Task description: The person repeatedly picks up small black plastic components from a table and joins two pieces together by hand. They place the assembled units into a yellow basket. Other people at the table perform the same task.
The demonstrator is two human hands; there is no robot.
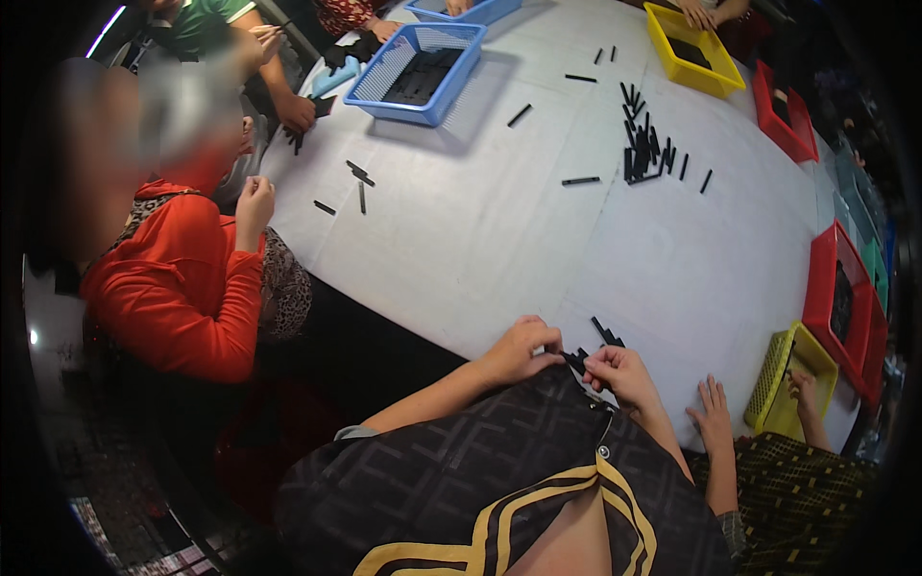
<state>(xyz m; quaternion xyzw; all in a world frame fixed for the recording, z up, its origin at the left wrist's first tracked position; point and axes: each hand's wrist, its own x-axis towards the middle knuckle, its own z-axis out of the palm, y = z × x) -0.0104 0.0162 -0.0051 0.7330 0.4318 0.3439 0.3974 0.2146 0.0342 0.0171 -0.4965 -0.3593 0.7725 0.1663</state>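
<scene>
Close to the table's near edge, my left hand (pixel 521 351) has its fingers closed in a pinch on a small black strip (pixel 574 359). My right hand (pixel 624 375) is just beside it, thumb and fingertips pressed together at the strip's other end. Exactly what lies inside the right fingers is hidden. A few more black strips (pixel 607 333) rest on the white table right beyond my hands. Farther off, toward the right, lies a loose heap of black strips (pixel 642 154).
Blue basket (pixel 465 81), yellow basket (pixel 735 79) and red baskets (pixel 809 154) hold black pieces along the far and right sides. A yellow basket (pixel 768 370) stands near right, beside a co-worker's hand (pixel 713 416). At left sits a person in orange (pixel 173 278). Scattered strips (pixel 360 174) dot the white table (pixel 461 221).
</scene>
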